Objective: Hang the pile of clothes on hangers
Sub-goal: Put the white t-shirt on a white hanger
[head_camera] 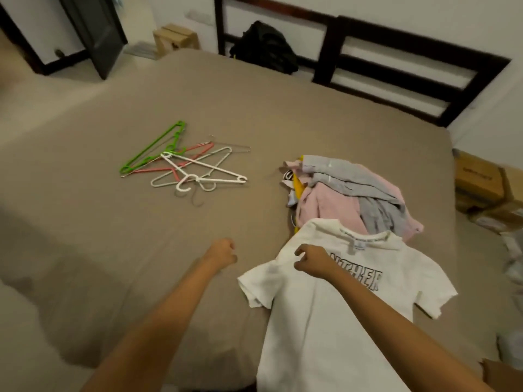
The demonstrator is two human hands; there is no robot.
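Head view, clock read from where I stand at the bed's near edge. Just left of 12 o'clock, my left hand [222,251] hangs over the bare brown bed [113,250], fingers curled into a fist with nothing in it. My right hand [312,260], toward 1 o'clock, is over the upper chest of the white T-shirt [325,321], fingers hooked and thumb apart from them; I cannot tell whether it pinches the cloth or only hovers.

The T-shirt lies flat, print up, its collar touching the pile of clothes [353,193] farther out at 1 o'clock, a heap of pink, grey and yellow pieces. The hangers [184,162] lie tangled at 11 o'clock, well apart from the pile: a green hanger [152,148] outermost, a white hanger [209,174] on top.

A black bag [266,46] sits against the headboard [396,66] at 12. Cardboard boxes [478,176] stand at 2.
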